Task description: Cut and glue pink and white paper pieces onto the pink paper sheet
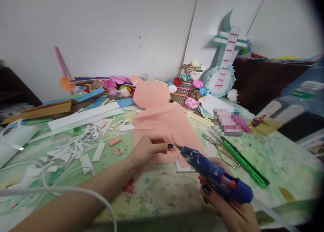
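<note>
My left hand point(149, 147) is closed, pinching a small folded piece of peach paper point(167, 137) between thumb and fingers. In my right hand point(227, 203) is a blue hot glue gun point(215, 174), its nozzle pointing left and nearly at the pinched paper, by my left thumb. Whether the nozzle touches the paper I cannot tell. Under and beyond my hands lies a larger creased peach paper sheet point(164, 119). A rounded peach paper shape point(151, 93) adjoins its far edge. A white scrap point(183, 167) shows below the sheet's near edge.
Scissors point(225, 154) and a green utility knife point(244, 161) lie to the right. White paper scraps point(65, 152) and a white cable point(76, 190) cover the left side. Paper flowers point(192, 103) and a paper-made stringed instrument point(225, 63) stand at the back. A plastic bottle point(286, 107) is far right.
</note>
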A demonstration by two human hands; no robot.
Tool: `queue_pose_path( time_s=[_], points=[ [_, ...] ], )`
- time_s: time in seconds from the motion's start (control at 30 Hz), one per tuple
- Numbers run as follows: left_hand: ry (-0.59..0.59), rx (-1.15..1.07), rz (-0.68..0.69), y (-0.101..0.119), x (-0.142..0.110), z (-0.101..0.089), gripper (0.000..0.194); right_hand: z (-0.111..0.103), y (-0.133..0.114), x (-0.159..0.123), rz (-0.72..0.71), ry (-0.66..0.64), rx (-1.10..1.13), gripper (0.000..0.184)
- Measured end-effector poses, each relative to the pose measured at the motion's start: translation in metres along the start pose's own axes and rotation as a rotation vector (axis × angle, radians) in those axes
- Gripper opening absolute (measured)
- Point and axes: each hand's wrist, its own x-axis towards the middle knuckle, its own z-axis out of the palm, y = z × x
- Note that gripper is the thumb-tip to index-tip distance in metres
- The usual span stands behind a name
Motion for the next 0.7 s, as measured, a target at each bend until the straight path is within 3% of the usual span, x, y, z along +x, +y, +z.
queue_pose_path(
  time_s=[0.23,0.7],
  points=[
    [-0.063,-0.005,0.082,0.002,-0.003,0.003,0.006,0.013,-0.012,0.007,0.028,0.043,-0.104,0.02],
    [-0.054,-0.019,0.062,-0.001,-0.003,0.001,0.006,0.022,-0.017,0.007,0.062,0.105,-0.036,0.026]
  ],
)
